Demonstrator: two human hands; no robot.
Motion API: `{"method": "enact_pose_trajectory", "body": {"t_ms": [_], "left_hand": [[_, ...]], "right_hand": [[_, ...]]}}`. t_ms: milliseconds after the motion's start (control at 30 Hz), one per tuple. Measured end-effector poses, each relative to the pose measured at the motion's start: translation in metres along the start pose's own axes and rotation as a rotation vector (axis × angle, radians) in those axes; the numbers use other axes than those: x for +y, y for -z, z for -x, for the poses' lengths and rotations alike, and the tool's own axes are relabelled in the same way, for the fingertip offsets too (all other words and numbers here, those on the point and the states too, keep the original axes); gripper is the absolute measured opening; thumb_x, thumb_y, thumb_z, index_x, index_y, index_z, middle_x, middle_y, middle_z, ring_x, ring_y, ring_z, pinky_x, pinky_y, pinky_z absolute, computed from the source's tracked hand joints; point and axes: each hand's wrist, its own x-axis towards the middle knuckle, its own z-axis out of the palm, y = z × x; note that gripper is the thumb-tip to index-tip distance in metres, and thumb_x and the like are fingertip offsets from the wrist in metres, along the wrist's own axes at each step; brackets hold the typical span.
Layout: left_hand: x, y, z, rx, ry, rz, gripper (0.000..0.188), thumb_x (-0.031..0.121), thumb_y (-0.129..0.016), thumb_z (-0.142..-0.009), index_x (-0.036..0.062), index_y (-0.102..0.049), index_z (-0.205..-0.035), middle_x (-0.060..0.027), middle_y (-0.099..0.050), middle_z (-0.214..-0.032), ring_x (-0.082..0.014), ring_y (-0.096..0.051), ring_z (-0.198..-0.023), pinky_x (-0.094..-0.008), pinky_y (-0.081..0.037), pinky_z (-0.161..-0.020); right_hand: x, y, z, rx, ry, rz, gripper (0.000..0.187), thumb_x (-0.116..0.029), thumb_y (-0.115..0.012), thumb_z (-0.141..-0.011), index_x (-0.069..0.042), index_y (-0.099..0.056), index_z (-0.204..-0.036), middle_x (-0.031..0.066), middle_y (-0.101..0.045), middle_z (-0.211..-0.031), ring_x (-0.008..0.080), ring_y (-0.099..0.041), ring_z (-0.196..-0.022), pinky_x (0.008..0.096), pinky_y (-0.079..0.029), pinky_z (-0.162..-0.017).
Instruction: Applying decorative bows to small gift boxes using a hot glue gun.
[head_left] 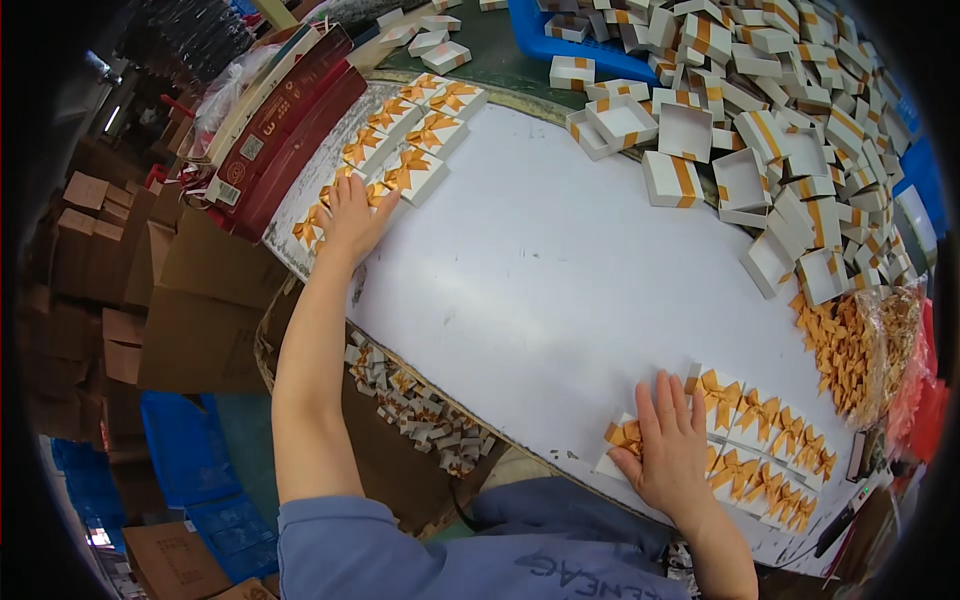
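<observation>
My left hand point(352, 218) reaches to the far left of the white table point(540, 270). Its fingers are spread and rest on a double row of small white boxes point(413, 173) topped with gold ribbon bows. At the near right my right hand point(668, 450) lies flat with fingers stretched out. It touches the left end of another double row of bow-topped boxes point(758, 430). The palm and fingers partly cover the boxes beneath them. Neither hand grips a box.
A large heap of white boxes with gold bands point(745, 130) fills the back right, around a blue crate point(540, 40). Loose gold bows point(838, 345) lie at the right edge. Red cartons point(290, 130) stand far left. Below the table edge, a carton holds finished-looking boxes point(425, 415).
</observation>
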Motion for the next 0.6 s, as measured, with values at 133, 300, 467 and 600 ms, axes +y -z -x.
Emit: {"method": "enact_pose_trajectory", "body": {"t_ms": [133, 300, 467, 600], "left_hand": [[0.015, 0.006, -0.017, 0.065, 0.007, 0.077, 0.092, 0.064, -0.04, -0.08, -0.0015, -0.013, -0.139, -0.0207, -0.01, -0.146, -0.0341, -0.005, -0.136, -0.0529, -0.003, -0.106], [0.038, 0.008, -0.048, 0.09, -0.036, 0.009, 0.095, 0.067, -0.038, -0.079, -0.0024, -0.014, -0.139, -0.0211, -0.011, -0.146, -0.0317, -0.008, -0.136, -0.051, -0.006, -0.107], [0.048, -0.005, -0.049, 0.016, -0.011, -0.033, 0.091, 0.064, -0.038, -0.081, -0.0025, -0.015, -0.139, -0.0214, -0.014, -0.145, -0.0323, -0.009, -0.136, -0.051, -0.007, -0.106], [0.061, -0.011, -0.037, 0.435, -0.365, -0.029, 0.078, 0.051, -0.043, -0.086, -0.0005, -0.018, -0.139, -0.0212, -0.017, -0.144, -0.0337, -0.01, -0.135, -0.0508, -0.007, -0.106]], "right_hand": [[0.001, 0.001, -0.003, -0.021, 0.001, 0.008, 0.072, -0.044, -0.059, -0.077, -0.002, -0.038, -0.13, 0.0268, -0.036, -0.131, 0.0383, -0.032, -0.125, 0.0533, -0.019, -0.102], [-0.002, -0.003, 0.001, -0.019, 0.0, -0.012, 0.071, -0.044, -0.059, -0.076, -0.004, -0.038, -0.13, 0.0262, -0.032, -0.134, 0.0378, -0.029, -0.127, 0.0539, -0.018, -0.102], [0.012, 0.02, 0.028, 0.03, -0.097, 0.026, 0.074, -0.043, -0.062, -0.073, -0.005, -0.037, -0.132, 0.0237, -0.025, -0.139, 0.0379, -0.023, -0.131, 0.0543, -0.014, -0.104], [0.07, 0.028, 0.076, -0.001, -0.301, 0.08, 0.081, -0.032, -0.064, -0.071, -0.004, -0.027, -0.137, 0.0235, -0.018, -0.143, 0.0396, -0.016, -0.133, 0.0546, -0.009, -0.105]]}}
